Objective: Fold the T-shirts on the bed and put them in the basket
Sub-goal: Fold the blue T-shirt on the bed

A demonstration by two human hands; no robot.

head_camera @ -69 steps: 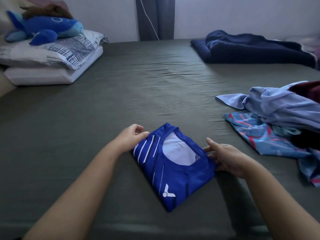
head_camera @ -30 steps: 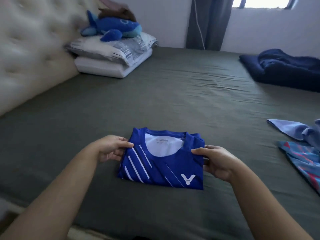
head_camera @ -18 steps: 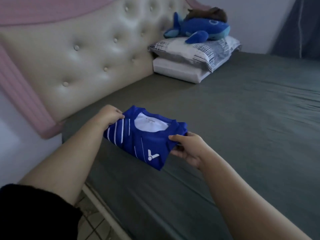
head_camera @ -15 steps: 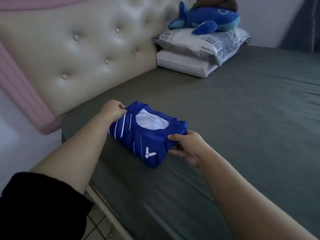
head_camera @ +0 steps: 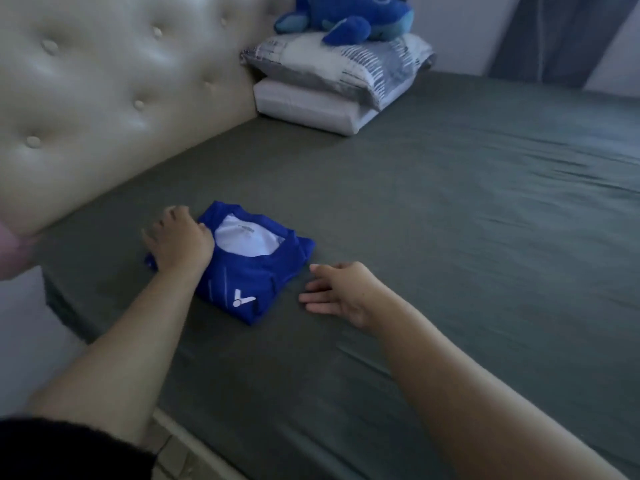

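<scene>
Currently the folded blue T-shirt with white collar lining and a white logo (head_camera: 254, 271) is lying flat on the grey-green bed sheet (head_camera: 450, 237), near the mattress corner below the cream tufted headboard (head_camera: 104, 88); the left hand (head_camera: 180, 242) is resting on the shirt's left edge, fingers curled over the fabric; the right hand (head_camera: 341, 292) is lying just beside the shirt, apart from it, fingers straight and spread, holding nothing; two stacked pillows (head_camera: 332, 81) are carrying a blue plush toy (head_camera: 349, 19) by the headboard.
</scene>
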